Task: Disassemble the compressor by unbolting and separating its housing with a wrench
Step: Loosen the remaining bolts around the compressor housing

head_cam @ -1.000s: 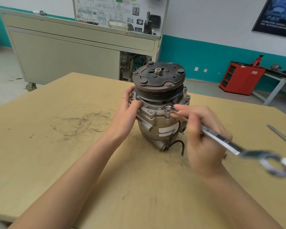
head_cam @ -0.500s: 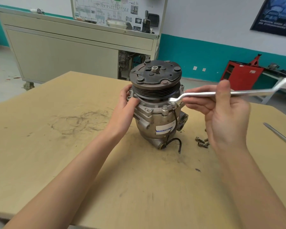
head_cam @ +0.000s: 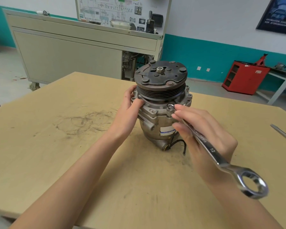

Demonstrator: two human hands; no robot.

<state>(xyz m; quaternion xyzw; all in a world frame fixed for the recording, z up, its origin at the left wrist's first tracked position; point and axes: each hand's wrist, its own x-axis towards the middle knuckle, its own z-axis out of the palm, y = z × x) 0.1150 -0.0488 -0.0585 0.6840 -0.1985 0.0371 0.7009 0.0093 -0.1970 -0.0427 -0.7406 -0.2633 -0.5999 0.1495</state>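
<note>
Wrench (head_cam: 210, 150) re-seated: far end back on the front flange bolt (head_cam: 170, 106) of the compressor (head_cam: 155, 129).
Compressor upright on table (head_cam: 73, 146), pulley up. Right hand (head_cam: 210, 129) grips the wrench shank before it; left hand (head_cam: 129, 111) clasps its left flange. 0.5 s ago the wrench was lifted off to its right; 1 more loosening stroke likely.

The right hand (head_cam: 203, 134) hides the right flank of the compressor (head_cam: 157, 116) and part of its label (head_cam: 167, 131), the ring end of the wrench (head_cam: 210, 149) is blurred, a poster (head_cam: 277, 15) and a metal bar (head_cam: 282, 133) run off the right edge, and the print on the wall diagram (head_cam: 116, 10) is too small to read.
</note>
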